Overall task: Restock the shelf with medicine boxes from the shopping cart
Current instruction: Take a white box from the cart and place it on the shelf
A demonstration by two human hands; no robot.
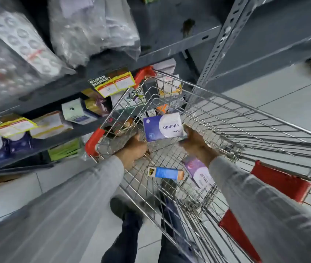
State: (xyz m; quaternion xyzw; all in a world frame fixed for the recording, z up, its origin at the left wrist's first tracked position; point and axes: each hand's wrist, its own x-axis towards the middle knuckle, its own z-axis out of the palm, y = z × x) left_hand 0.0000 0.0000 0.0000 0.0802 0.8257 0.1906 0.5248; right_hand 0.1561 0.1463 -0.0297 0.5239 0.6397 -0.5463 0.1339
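Note:
Both my hands reach down into a wire shopping cart (226, 118) with red corner guards. My right hand (195, 142) grips the right edge of a purple and white medicine box marked "vitendo" (162, 128), held above the cart's floor. My left hand (134, 147) is at that box's lower left corner with its fingers curled and hidden, so its hold is unclear. On the cart floor lie a blue and orange box (168, 173) and another purple and white box (198, 172). More boxes (169, 86) are piled at the cart's far end.
A grey metal shelf (71, 86) stands to the left of the cart, with yellow price tags (116, 85) on its edges. Its lower levels hold several boxes (75, 111). Plastic bags of blister packs (23, 46) fill the upper level. My feet (126, 209) stand on pale floor tiles.

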